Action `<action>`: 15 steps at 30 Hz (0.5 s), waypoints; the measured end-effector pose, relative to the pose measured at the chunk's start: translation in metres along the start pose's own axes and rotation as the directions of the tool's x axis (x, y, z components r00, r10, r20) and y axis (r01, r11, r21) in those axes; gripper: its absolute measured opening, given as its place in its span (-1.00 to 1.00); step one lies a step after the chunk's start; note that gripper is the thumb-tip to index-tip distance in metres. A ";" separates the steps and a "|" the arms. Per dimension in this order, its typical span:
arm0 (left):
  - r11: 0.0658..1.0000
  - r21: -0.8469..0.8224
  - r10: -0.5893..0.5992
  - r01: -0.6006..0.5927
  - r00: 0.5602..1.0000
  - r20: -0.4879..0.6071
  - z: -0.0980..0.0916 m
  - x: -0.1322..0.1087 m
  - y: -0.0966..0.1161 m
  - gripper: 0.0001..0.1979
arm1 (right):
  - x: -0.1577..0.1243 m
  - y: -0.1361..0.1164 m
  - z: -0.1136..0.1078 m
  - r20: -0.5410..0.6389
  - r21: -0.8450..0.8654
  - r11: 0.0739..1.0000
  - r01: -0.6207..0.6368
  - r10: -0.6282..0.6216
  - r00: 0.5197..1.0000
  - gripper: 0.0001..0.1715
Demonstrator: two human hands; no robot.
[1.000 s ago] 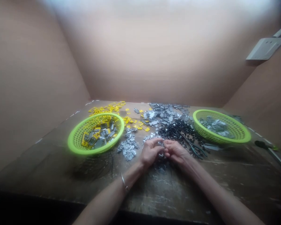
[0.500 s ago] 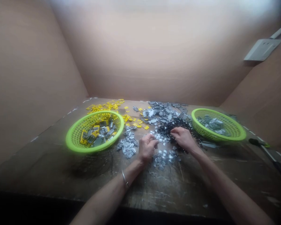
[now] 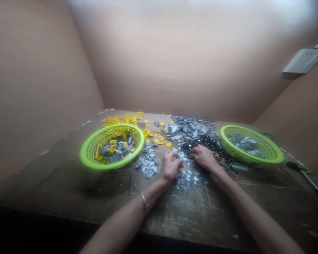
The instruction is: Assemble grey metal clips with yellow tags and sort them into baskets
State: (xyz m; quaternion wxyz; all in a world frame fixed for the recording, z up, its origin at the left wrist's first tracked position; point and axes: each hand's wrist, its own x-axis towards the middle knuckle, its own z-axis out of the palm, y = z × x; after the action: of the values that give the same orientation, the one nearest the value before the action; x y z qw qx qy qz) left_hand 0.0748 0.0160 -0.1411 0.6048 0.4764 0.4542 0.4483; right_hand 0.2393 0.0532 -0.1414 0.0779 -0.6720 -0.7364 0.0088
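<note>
My left hand (image 3: 171, 165) is closed in a pinch above the small silver metal pieces (image 3: 189, 179); whatever lies between its fingers is too small to make out. At the near edge of a heap of small black parts (image 3: 205, 141), my right hand (image 3: 203, 157) has its fingers bent together, their tips partly hidden. Another cluster of pale metal pieces (image 3: 148, 164) lies left of my left hand. Flat grey metal plates (image 3: 192, 125) are piled behind the black heap.
A green basket (image 3: 85, 155) on the left holds yellow and grey parts. On the right, another green basket (image 3: 279, 155) contains grey pieces. Yellow frames (image 3: 122, 119) are scattered at the back. A black-ended tool (image 3: 294, 165) rests at the table's right; a socket box (image 3: 304, 60) hangs above.
The view has shifted slightly, moving the baskets rightward in the picture. My right hand has moved a little lower and left relative to the black heap. My left hand stays pinched.
</note>
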 end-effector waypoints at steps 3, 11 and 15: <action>1.000 -0.019 0.004 -0.004 1.000 -0.005 0.000 0.000 -0.001 -0.85 | -0.002 0.000 -0.001 -0.024 -0.031 0.999 0.028 -0.029 0.999 -0.75; 0.995 -0.081 -0.055 0.057 0.998 0.027 -0.001 0.001 -0.003 -0.79 | -0.002 0.007 0.006 -0.014 -0.107 0.993 0.049 -0.051 0.999 -0.80; 0.994 -0.089 -0.063 0.066 0.998 0.032 -0.001 0.001 -0.003 -0.79 | -0.003 0.010 0.007 -0.005 -0.132 0.989 0.064 -0.065 0.998 -0.79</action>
State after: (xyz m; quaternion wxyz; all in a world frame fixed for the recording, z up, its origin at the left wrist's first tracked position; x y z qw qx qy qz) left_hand 0.0739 0.0169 -0.1443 0.6462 0.4404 0.4400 0.4416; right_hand 0.2486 0.0523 -0.1499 0.0368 -0.6517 -0.7562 -0.0454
